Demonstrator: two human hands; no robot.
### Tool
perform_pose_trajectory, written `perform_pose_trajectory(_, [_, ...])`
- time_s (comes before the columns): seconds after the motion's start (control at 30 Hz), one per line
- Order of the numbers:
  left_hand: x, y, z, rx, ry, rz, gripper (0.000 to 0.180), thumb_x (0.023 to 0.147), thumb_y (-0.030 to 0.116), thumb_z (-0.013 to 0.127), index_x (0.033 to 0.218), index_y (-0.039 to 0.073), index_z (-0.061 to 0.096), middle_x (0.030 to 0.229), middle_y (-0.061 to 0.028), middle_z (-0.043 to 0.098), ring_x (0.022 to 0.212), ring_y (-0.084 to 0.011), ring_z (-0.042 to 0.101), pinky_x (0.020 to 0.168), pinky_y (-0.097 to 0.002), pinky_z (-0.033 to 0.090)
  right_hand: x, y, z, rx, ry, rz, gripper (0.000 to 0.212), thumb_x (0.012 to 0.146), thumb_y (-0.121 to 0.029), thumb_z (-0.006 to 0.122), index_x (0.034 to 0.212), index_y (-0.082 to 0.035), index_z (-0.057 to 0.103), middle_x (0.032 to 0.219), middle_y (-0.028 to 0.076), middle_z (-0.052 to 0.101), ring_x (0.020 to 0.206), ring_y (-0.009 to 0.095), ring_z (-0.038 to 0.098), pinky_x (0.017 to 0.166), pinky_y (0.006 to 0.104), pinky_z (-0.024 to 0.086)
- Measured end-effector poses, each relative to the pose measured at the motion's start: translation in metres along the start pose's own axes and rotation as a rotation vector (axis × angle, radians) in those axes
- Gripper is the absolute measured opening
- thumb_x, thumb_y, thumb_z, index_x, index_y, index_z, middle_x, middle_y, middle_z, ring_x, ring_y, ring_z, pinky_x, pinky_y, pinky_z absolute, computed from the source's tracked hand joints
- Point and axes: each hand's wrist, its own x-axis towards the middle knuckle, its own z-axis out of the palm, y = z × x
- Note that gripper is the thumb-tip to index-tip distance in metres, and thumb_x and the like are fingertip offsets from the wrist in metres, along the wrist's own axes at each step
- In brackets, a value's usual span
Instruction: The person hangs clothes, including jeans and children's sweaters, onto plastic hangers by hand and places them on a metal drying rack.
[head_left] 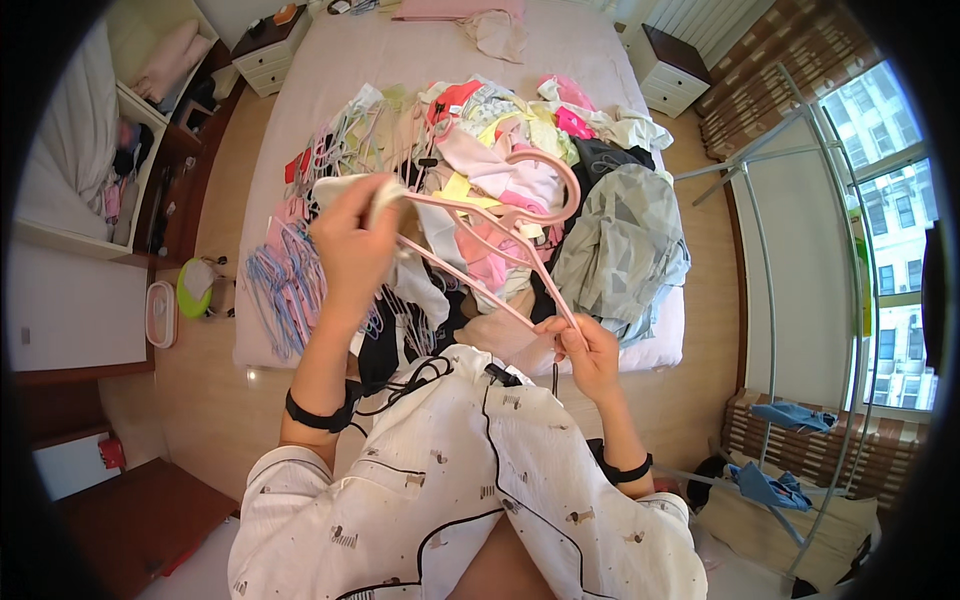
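A pink clothes hanger (468, 281) is stretched between my two hands above the bed, its hook curving up and to the right. My right hand (587, 352) grips its near right end. At the other end, my left hand (352, 238) is closed on a small white cloth (386, 203) that lies against the hanger; whether those fingers also hold the hanger is hidden. Beneath is a heap of clothes: a pink-and-white garment (487, 165), a grey patterned one (625, 240) and several others. Blue and purple hangers (285, 280) lie bunched left of the heap.
The bed (300, 110) stands before me, with white nightstands (270, 72) on both sides. At right is a metal drying rack (765, 265) with blue cloths (770, 487). A green stool (195, 285) and open wardrobe shelves (130, 190) are at left.
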Motion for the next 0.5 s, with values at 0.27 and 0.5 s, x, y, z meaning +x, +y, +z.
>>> perform_pose_trajectory(0.27, [-0.021, 0.033, -0.012, 0.064, -0.082, 0.114, 0.024, 0.078, 0.000, 0.070, 0.102, 0.004, 0.072, 0.080, -0.0062, 0.068, 0.060, -0.0117, 0.057, 0.055, -0.0254, 0.044, 0.006, 0.009, 0.007, 0.037, -0.083, 0.079, 0.031, 0.105, -0.026, 0.048, 0.101, 0.002, 0.061, 0.098, 0.011, 0.070, 0.064, 0.008, 0.051, 0.059, 0.0218, 0.047])
perform_pose_trajectory(0.5, [-0.017, 0.014, -0.048, 0.238, 0.034, 0.091, 0.024, 0.081, -0.002, 0.069, 0.103, 0.004, 0.073, 0.078, -0.0048, 0.065, 0.062, -0.0107, 0.055, 0.054, -0.0228, 0.041, 0.013, -0.005, 0.006, 0.134, -0.147, 0.098, 0.026, 0.103, -0.017, 0.050, 0.103, 0.001, 0.068, 0.084, 0.002, 0.063, 0.062, 0.006, 0.048, 0.057, 0.0210, 0.042])
